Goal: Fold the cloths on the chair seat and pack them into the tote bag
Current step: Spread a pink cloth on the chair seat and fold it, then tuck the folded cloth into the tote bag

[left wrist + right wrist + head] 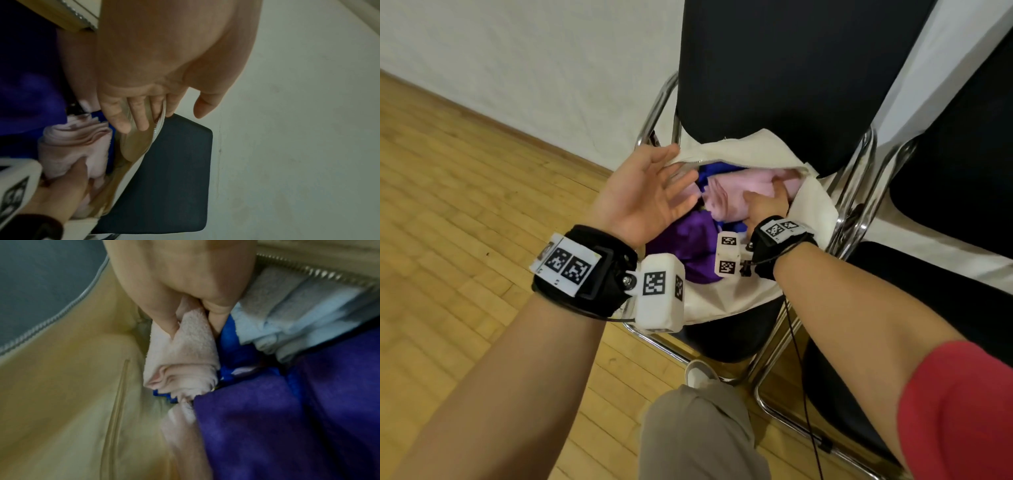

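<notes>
A white wall and a wood floor (465, 212) frame a row of black chairs with chrome legs. On the seat of the nearest chair (736, 337) lies a cream tote (726, 298), mouth open toward the person, its far zip edge against the chair back.

Packing looks well along. Inside the tote sit a purple cloth (685, 240), a blue cloth (710, 171) and, seen from the right wrist, a pale blue cloth (287, 324) tucked under the zip. No loose cloth shows on the visible part of the seat, though the tote covers most of it, so whether any remain is unclear. What seems left is seating the last piece and letting go.

That piece is a folded pink cloth (743, 195), lying across the far side of the mouth. Its long axis runs roughly along the zip line, and its folded, layered end points toward the left hand.

The left hand (643, 195) is spread flat, palm up, fingers (141, 116) straight and pushing the tote's far lip back to keep the mouth wide.

The right hand (767, 205) is down inside the tote, thumb and fingers pinched around the pink cloth, pressing it beside the blue one.
</notes>
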Available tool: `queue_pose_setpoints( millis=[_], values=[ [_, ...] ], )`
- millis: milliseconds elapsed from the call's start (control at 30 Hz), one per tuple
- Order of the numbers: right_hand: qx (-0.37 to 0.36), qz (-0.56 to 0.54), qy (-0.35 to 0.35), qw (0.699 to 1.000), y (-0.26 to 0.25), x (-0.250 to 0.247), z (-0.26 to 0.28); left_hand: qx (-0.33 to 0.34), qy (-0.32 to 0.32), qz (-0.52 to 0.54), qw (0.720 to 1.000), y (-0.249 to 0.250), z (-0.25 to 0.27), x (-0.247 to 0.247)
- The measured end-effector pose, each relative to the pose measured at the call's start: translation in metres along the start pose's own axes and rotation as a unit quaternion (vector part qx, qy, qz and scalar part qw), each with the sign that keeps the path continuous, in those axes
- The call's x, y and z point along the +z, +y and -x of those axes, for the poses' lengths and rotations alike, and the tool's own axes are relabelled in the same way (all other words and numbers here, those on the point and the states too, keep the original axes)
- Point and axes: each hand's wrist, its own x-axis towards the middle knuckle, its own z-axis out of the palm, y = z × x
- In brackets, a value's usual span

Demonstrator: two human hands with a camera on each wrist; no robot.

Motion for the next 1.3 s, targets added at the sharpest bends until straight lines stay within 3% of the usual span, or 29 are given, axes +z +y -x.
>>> queue_pose_setpoints(
  millis=[100,200,300,467,533,633,867,1100,1300],
  values=[
    [-0.035,0.080,0.009,0.996,-0.006,0.001,0.009,-0.003,-0.003,-0.017,1.000,-0.006,-0.001,-0.002],
    [0.000,0.132,-0.036,0.991,-0.017,0.001,0.015,-0.013,0.001,-0.014,1.000,-0.008,0.001,-0.001],
    [0.018,0.107,-0.090,0.990,-0.043,-0.006,0.027,-0.023,0.007,-0.017,1.000,-0.009,0.003,0.004],
    [0.023,0.133,-0.063,0.989,-0.064,-0.024,0.042,-0.050,0.052,-0.049,0.996,-0.016,0.011,0.023],
    [0.046,0.136,-0.109,0.984,-0.066,-0.035,0.052,-0.068,0.062,-0.051,0.994,-0.019,0.017,0.031],
    [0.024,0.139,-0.171,0.975,-0.075,-0.053,0.072,-0.086,0.082,-0.062,0.991,-0.026,0.028,0.043],
    [0.029,0.129,-0.202,0.970,-0.111,-0.105,0.124,-0.070,0.088,-0.106,0.988,-0.038,0.061,0.086],
    [0.016,0.120,-0.152,0.981,-0.143,-0.203,0.183,-0.051,0.024,-0.216,0.975,-0.066,0.090,0.154],
    [0.021,0.096,-0.079,0.992,-0.141,-0.310,0.231,-0.067,-0.046,-0.321,0.944,-0.130,0.127,0.234]
  ],
)
